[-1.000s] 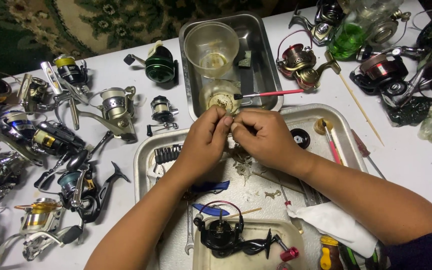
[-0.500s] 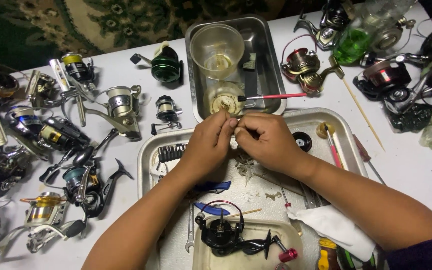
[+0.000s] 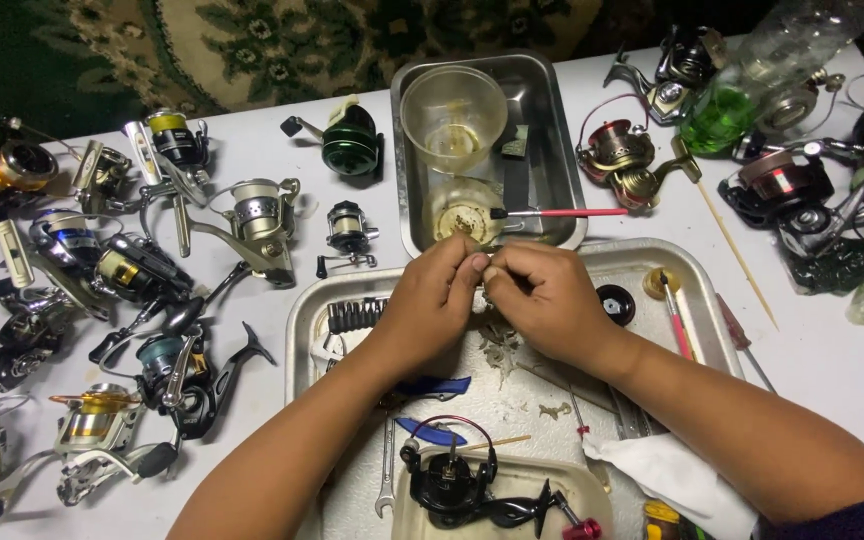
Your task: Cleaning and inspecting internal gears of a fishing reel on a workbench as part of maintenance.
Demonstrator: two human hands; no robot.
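Both hands meet over the large steel tray (image 3: pixel 652 262): left hand (image 3: pixel 430 305) and right hand (image 3: pixel 542 300) fingertip to fingertip, pinching one small part (image 3: pixel 483 285) between them, too small and too covered to identify. Two rectangular steel trays: the large one under the hands, a deeper small tray (image 3: pixel 552 120) behind it holding one clear plastic cup (image 3: pixel 452 115), one round lid-like dish (image 3: pixel 460 208), one red-handled brush (image 3: pixel 562 212). One black reel (image 3: pixel 452 485) with red trim sits in a pale tray nearest the camera, beside one wrench (image 3: pixel 385 475). White counter (image 3: pixel 282 190) crowded left with roughly a dozen spinning reels (image 3: pixel 252 215), metal and glossy plastic. One green-tinted clear bottle (image 3: pixel 752 85) at right.
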